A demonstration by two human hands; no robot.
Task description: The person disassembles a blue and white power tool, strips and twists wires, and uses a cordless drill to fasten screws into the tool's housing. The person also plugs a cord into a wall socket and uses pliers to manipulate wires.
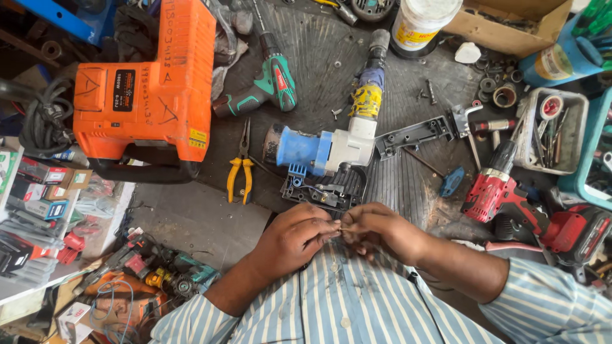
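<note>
Hands near tray of tools

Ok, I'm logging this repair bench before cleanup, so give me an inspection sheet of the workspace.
Surface: dark ribbed mat, dusty, with loose screws.
Job's things: thin wire pinched between both hands; opened blue-and-white drill just beyond them.
Clutter: orange hammer drill, green drill, red drill, yellow pliers, white tub, parts tray.
Grippers: left hand and right hand meet fingertip to fingertip above the striped shirt.
Cables: black cord coiled at left.
Surroundings: boxes and tools on the floor at left.
</note>
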